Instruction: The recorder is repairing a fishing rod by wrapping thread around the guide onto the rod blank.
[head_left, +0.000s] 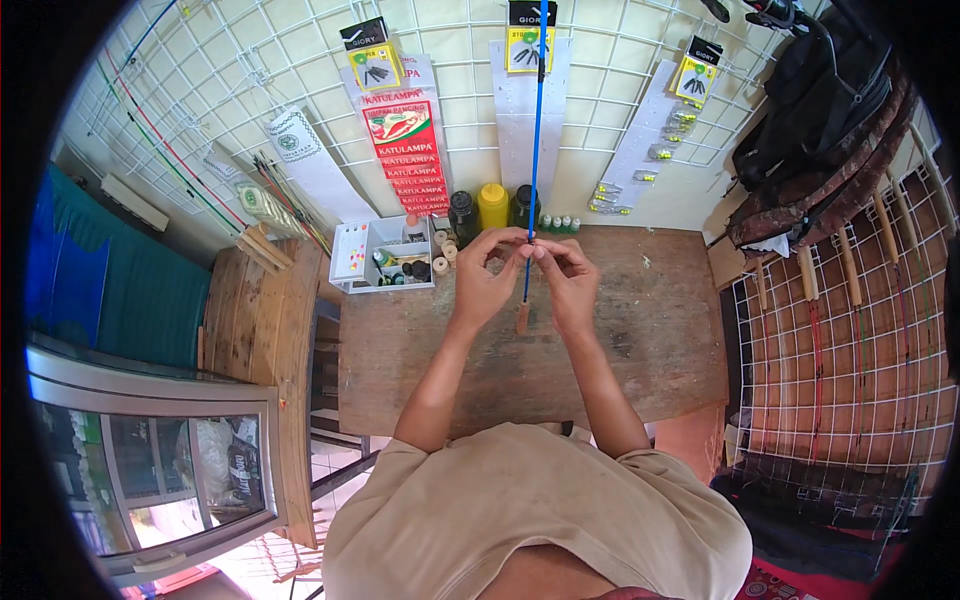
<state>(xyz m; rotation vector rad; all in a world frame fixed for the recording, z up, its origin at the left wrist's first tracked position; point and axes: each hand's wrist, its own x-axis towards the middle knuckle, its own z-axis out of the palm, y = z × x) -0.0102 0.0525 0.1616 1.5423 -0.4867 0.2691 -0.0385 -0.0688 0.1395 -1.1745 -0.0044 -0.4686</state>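
Both hands meet above the tabletop (650, 340), nearer its far edge than its near one and about midway between its left and right edges. The left hand (486, 283) and the right hand (570, 290) hold a slim blue rod (537, 140) between them. Each grip is closed, thumb and fingertips pinched together on the rod at nearly the same spot, the two sets of fingertips just beside each other. The rod's brown handle end (522, 318) points toward the near edge and lies over roughly the centre of the tabletop; whether it touches the wood cannot be told. The other way, the rod passes over the far edge and runs up in front of the wall grid (600, 100).

The far left corner carries a white organiser box (350, 270), its left side at the left edge. Beside it stand pale round pieces (441, 265), a dark bottle (463, 222), a yellow bottle (492, 212) and a row of small bottles (566, 225), all along the far edge, close beyond the hands.

From the right hand to the right edge stretches a broad run of bare wood, and another lies between the left forearm and the left edge. The forearms cross the near edge, where the beige shirt (540, 490) closes off the space. Past the right edge rises a wire rack (880, 330) hung with rods.
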